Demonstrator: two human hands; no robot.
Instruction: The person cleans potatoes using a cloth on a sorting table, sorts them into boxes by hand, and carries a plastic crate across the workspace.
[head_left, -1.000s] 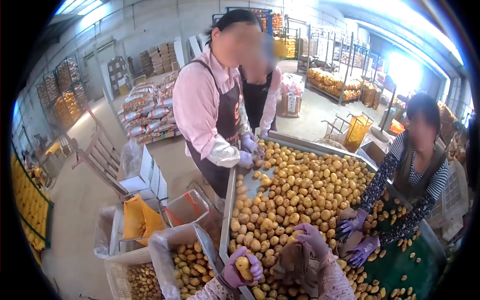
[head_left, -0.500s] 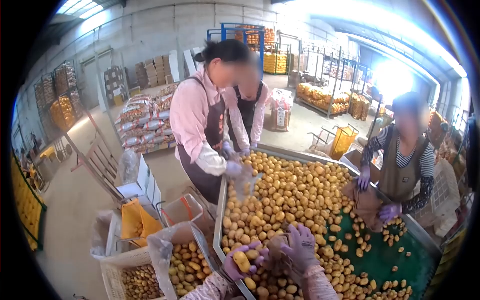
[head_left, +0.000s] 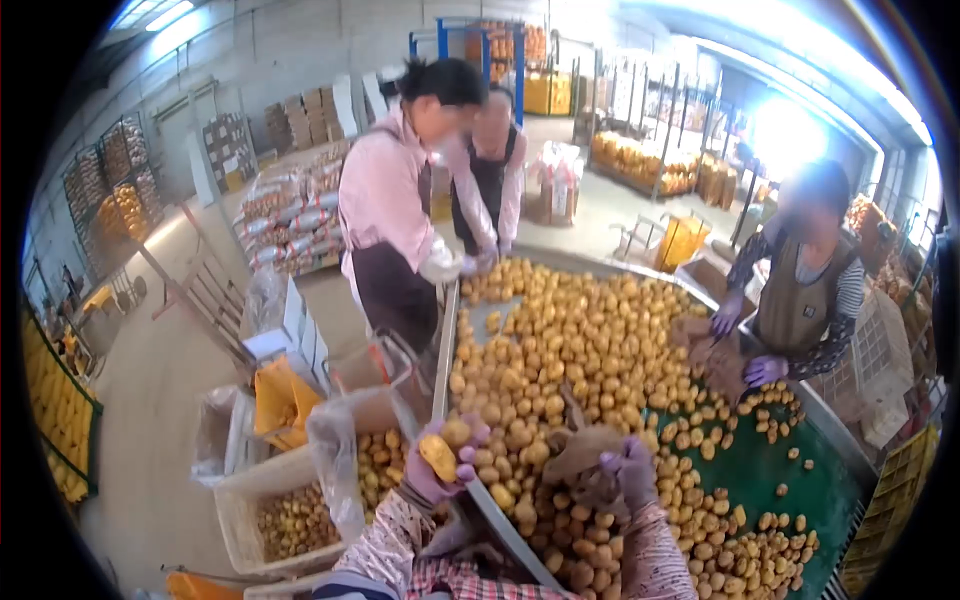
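Holding two potatoes [head_left: 437,457], the left hand [head_left: 427,485], gloved in purple, curls its fingers around them beside the rim of the table [head_left: 515,540]. One is oblong, yellow and smooth; the other, behind it, is rounder, duller and browner. The right hand [head_left: 634,480], also in a purple glove, has its fingers clamped on one crumpled brown cloth [head_left: 590,450] over the heap.

To the left stand two containers of potatoes: one white crate [head_left: 238,530] with small ones and one bin [head_left: 338,458] lined with clear plastic. One orange bag [head_left: 283,400] is just beyond. Across the table lie potatoes too many to count, round to oval, mostly tan-yellow, those below the cloth darker. Rightward they thin out over one green surface [head_left: 800,515].

At the right side one person [head_left: 800,310] holds a second brown cloth [head_left: 722,360] with two purple-gloved hands. Two people [head_left: 385,200] stand at the far left corner; their fingers cannot be made out. Behind are one stack of sacks [head_left: 295,215] and one blue frame [head_left: 519,75].
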